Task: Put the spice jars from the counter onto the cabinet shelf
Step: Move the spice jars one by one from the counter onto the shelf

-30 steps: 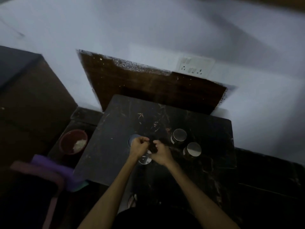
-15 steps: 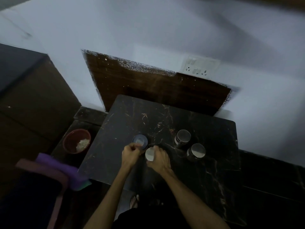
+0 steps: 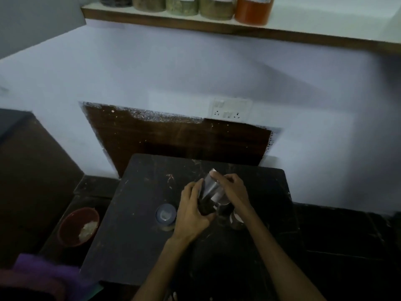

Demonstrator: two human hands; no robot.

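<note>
- Holding a spice jar [image 3: 210, 193] tilted above the dark counter [image 3: 138, 235], both hands share it.
- The left hand [image 3: 192, 213] curls around its dark lower part.
- The right hand [image 3: 233, 187] wraps fingers over its top.
- A blue-lidded jar [image 3: 166, 214] stands just left.
- Filled jars [image 3: 217, 6] sit on the shelf [image 3: 195, 23] high up.

The room is dim. A pale bluish-white painted wall [image 3: 173, 72] fills the background, with a white switch and socket plate [image 3: 230, 110] set into it. Below the plate a dark brown wooden panel [image 3: 178, 142] leans against the wall, behind the black speckled stone surface [image 3: 134, 224]. At left stands a dark brown wooden cabinet side [image 3: 28, 170].
</note>
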